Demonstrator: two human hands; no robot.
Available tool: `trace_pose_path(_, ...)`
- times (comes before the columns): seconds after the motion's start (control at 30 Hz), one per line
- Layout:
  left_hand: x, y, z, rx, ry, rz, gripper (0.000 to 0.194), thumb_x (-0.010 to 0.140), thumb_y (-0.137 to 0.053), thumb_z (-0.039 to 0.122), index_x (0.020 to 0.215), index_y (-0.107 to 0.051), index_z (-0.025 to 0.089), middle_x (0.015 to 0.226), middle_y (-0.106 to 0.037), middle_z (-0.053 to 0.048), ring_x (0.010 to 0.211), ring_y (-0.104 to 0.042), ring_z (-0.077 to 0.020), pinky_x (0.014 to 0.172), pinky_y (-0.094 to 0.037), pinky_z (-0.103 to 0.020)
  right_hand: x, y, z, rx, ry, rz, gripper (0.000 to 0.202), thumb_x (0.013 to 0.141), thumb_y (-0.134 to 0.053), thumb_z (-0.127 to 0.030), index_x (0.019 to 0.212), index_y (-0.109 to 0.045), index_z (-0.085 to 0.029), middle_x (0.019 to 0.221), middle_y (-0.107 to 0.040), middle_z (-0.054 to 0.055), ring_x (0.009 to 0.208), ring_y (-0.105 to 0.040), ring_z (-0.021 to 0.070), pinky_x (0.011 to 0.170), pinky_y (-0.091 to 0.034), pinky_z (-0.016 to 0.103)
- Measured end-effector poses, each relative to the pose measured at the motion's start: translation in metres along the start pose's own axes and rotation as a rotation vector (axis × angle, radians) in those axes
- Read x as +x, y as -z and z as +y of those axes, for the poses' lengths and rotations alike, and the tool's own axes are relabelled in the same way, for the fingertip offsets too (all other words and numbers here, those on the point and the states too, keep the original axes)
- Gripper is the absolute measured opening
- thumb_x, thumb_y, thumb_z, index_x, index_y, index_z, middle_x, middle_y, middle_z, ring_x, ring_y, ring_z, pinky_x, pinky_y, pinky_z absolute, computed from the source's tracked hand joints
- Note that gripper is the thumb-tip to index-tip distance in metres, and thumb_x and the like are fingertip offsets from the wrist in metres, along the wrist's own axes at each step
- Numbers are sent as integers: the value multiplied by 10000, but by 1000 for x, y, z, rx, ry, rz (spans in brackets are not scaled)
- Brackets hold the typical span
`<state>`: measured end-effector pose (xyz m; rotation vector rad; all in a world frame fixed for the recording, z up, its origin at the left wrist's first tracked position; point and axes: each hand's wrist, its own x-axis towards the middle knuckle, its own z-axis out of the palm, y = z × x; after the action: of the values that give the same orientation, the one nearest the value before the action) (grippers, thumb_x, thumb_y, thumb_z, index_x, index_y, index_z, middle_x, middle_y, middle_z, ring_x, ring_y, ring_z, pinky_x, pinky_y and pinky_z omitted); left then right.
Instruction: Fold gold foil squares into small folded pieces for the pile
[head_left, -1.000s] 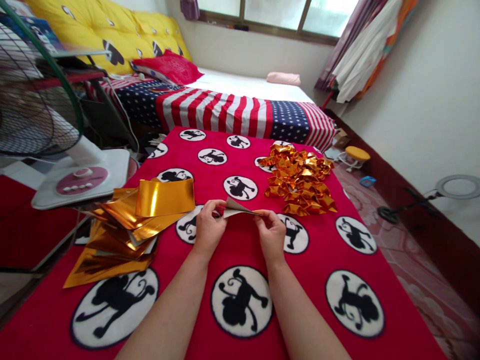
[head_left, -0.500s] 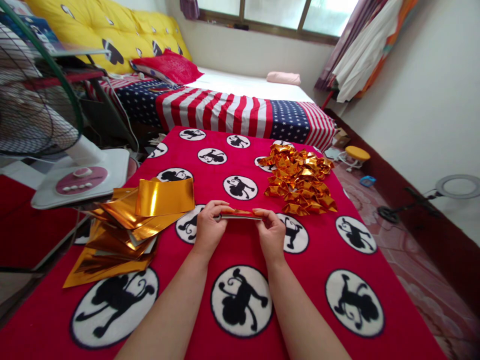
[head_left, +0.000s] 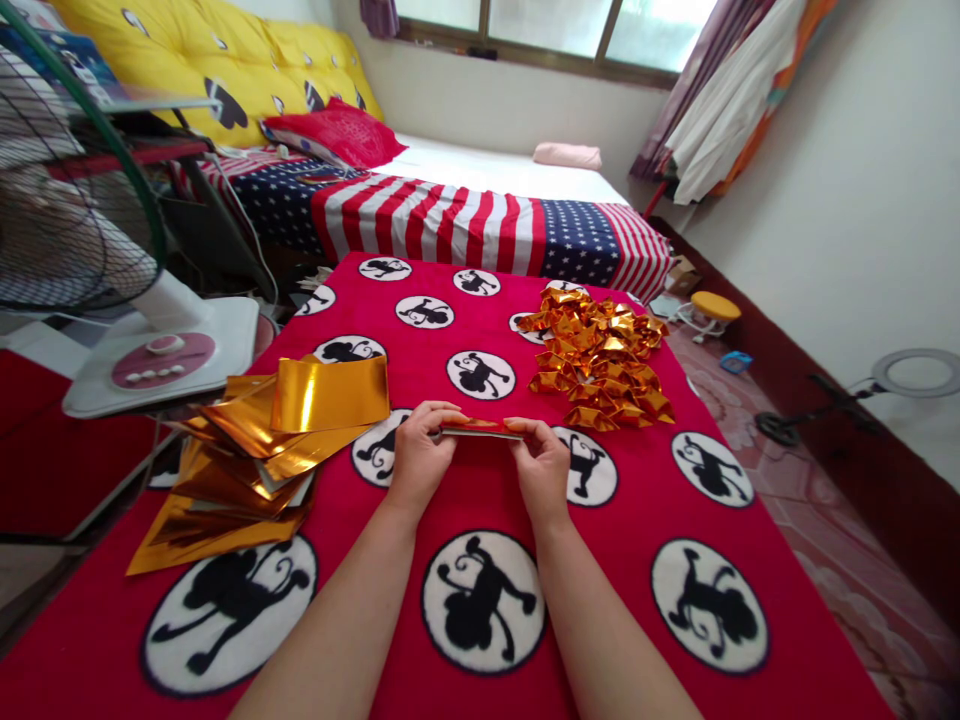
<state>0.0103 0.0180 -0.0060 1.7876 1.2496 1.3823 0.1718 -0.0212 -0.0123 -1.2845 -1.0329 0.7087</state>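
Observation:
Between my two hands is a narrow folded strip of gold foil paper (head_left: 481, 431), its shiny side picking up red and its near edge pale. My left hand (head_left: 424, 446) pinches the left end, and my right hand (head_left: 541, 458) pinches the right end. Both thumbs are on the near side; the other fingers lie along the far side and top. A loose stack of gold foil sheets (head_left: 330, 395) lies to the left of my hands. Beyond my right hand is a heap of folded gold foil pieces (head_left: 607, 355).
A red cloth with monkey circles (head_left: 600, 590) covers the surface under my hands. An electric fan (head_left: 161, 355) stands at the left edge. Behind is a bed (head_left: 480, 225) with a striped and starred cover. On the floor at right are a yellow stool (head_left: 715, 307) and a ring light (head_left: 915, 372).
Almost nothing differs. Both hands keep their pinch on the folded strip, which seems to have tilted very slightly.

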Motion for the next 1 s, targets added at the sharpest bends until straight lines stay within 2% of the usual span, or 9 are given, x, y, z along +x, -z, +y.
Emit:
trace_pose_path(0.53,1,-1,1,-20,8,0,297,696,-541,5,813,-735,197,893,-692,-34,859,-645,-156,714,-516,-237,0,0,-1,-5,-13,-20,91,774,-624,-221,843,-671,-185,845,-704,44,785,-659,187,750,-522,307)
trace_pose_path(1.0,0,-1,-1,-3,-4,-13,244,734,-555,43,814,-729,194,886,-696,-34,855,-645,-154,745,-522,-247,0,0,3,-10,-28,-45,116,799,-629,-272,858,-672,-183,841,-702,46,756,-647,178,721,-515,295)
